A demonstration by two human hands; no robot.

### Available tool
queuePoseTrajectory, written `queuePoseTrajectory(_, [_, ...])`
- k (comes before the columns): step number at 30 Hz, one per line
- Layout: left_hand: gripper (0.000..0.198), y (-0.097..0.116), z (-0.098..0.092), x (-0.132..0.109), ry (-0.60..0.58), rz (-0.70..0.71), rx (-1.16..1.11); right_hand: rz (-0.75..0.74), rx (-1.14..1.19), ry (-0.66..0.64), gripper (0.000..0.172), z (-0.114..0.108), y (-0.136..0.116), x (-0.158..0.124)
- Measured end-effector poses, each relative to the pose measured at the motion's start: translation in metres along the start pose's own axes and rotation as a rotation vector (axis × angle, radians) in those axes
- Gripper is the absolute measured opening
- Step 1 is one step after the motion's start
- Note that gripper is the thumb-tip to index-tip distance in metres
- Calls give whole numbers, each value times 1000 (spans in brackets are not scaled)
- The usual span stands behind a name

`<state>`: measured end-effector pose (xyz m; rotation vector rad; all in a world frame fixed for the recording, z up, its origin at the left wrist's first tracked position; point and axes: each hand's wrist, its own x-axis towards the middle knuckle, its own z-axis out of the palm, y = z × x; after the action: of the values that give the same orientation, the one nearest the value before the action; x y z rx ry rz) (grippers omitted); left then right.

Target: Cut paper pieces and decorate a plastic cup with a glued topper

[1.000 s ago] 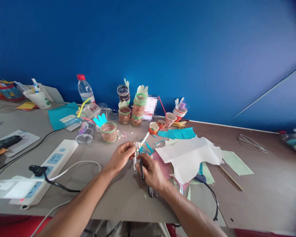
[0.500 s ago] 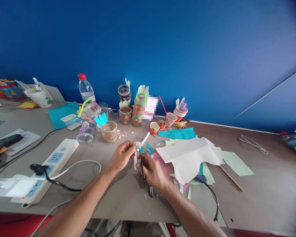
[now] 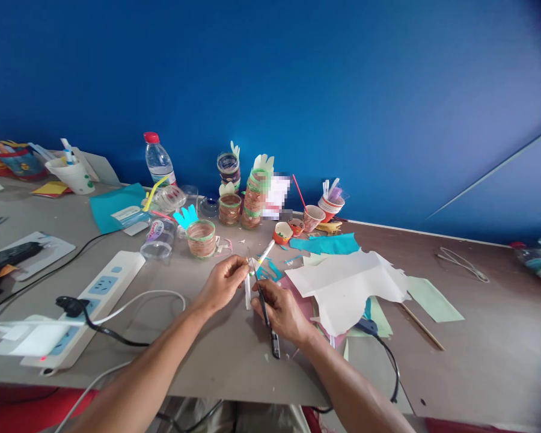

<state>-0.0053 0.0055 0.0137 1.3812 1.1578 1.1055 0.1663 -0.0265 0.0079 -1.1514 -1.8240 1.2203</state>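
Note:
My left hand is closed in a pinch, its fingertips on a small pale piece of paper that is mostly hidden. A narrow white strip shows just below those fingertips, between the hands. My right hand is wrapped round black-handled scissors, whose thin blades point up and away, close beside the left fingertips. How far the blades are parted, I cannot tell. Below the right palm lies a black utility knife. Past the blades lie a white stick-shaped thing and blue paper scraps.
White paper covers coloured sheets on the right. String-wrapped jars and paper cups stand toward the blue wall. A power strip, cables and a glue gun occupy the left. A wooden stick lies at right.
The scissors have tilted slightly in my right hand, their handle end lower and farther right. My left hand keeps its pinch in nearly the same place. The camera view has shifted slightly.

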Motion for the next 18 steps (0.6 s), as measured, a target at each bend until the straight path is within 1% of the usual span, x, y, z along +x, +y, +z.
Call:
queuePoseTrajectory(6, [19,2,-5,1,-29,19,48,-5,-43,8,6,-2,0,0])
queuePoseTrajectory(10, [17,5,-8,1,-43,50,99,25,-60,-8,8,-4,-2,1])
queuePoseTrajectory(13, [19,4,-11,2,-65,51,128,15,-79,-31,10,-6,-4,2])
queuePoseTrajectory(18, [21,5,-13,3,-80,42,114,34,-62,-44,12,-7,-3,1])
